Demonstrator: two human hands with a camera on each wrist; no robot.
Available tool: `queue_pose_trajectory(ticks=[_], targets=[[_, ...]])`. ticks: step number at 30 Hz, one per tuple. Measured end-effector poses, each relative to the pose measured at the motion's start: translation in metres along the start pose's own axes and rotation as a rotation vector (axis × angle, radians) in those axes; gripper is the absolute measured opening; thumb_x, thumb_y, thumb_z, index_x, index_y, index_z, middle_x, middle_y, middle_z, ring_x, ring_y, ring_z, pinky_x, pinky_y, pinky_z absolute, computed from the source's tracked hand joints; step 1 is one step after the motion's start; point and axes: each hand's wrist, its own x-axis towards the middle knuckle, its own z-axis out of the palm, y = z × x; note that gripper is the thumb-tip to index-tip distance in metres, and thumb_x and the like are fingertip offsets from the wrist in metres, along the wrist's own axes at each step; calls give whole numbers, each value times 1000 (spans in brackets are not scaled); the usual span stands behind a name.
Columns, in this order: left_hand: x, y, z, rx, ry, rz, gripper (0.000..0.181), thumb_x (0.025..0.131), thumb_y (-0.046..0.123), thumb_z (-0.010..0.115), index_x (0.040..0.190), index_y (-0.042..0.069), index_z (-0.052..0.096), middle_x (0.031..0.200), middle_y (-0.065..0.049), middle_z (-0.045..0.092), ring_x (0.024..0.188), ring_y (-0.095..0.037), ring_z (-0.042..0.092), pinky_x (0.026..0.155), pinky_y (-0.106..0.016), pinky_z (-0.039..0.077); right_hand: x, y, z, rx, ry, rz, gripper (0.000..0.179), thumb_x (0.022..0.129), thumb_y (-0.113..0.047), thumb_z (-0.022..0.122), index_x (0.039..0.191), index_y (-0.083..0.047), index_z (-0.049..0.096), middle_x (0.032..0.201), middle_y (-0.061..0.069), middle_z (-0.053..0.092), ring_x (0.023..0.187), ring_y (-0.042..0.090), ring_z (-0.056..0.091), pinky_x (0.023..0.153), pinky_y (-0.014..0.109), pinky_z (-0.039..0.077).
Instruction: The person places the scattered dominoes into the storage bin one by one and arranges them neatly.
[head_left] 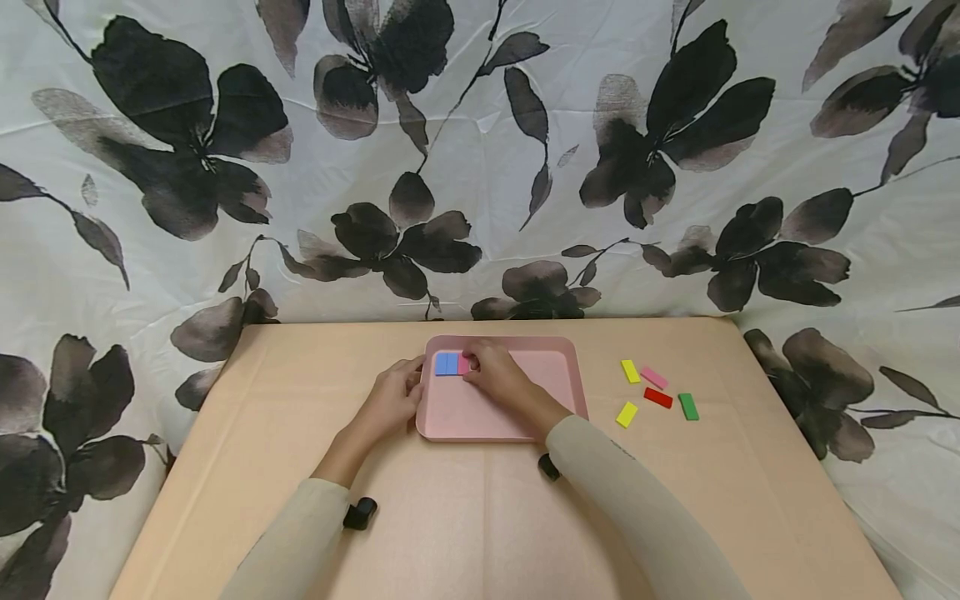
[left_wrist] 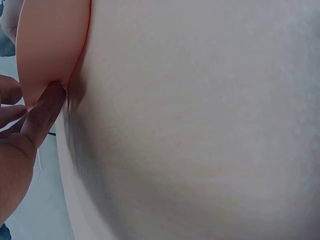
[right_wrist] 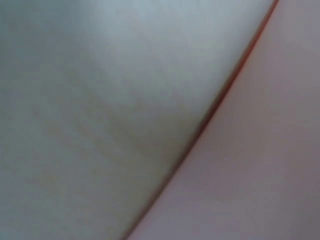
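- R hand pinches pink block in tray, upper L, just R of 2 blue blocks.
- L hand grips tray's L edge.
- On worktop, R of tray: 2 yellow blocks, red block, green block, 2nd pink block.

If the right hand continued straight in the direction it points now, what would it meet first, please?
The right hand would likely meet the pink block at its fingertips, then the blue blocks; finger height is unclear.

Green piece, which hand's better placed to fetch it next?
Probably the right hand: though at a pink piece, it's nearer the green piece; the left hand grips the tray, farther away.
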Motion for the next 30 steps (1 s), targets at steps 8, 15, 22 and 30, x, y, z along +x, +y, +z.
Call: queue_pose_trajectory(ticks=[8, 15, 22, 30], targets=[[0, -1, 0, 5, 12, 25, 52, 95, -2, 63, 146, -7, 52, 114, -20, 67, 89, -22, 64, 76, -33, 54, 0, 1, 1, 6, 8, 0, 29, 88, -8, 81, 113, 1, 70, 92, 6, 61, 85, 15, 55, 73, 24, 48], [1, 1, 0, 8, 4, 9, 53, 96, 0, 63, 147, -6, 52, 110, -18, 67, 87, -22, 62, 75, -33, 53, -3, 2, -1, 16, 5, -4, 28, 88, -9, 81, 112, 0, 69, 92, 5, 61, 85, 15, 55, 73, 24, 48], [1, 3, -1, 11, 2, 10, 52, 96, 0, 63, 147, -7, 51, 114, -21, 67, 91, -26, 64, 78, -36, 54, -12, 0, -22, 96, -8, 36, 37, 90, -6, 78, 124, 1, 68, 99, 7, 61, 91, 18, 57, 80, 29, 51], [1, 2, 0, 17, 9, 18, 53, 95, -2, 64, 146, -8, 52, 115, -22, 67, 92, -26, 66, 78, -36, 56, -33, 5, -55, 116, 53, 27, 40, 90, -9, 80, 128, -3, 70, 108, 9, 66, 93, 18, 63, 83, 32, 57]])
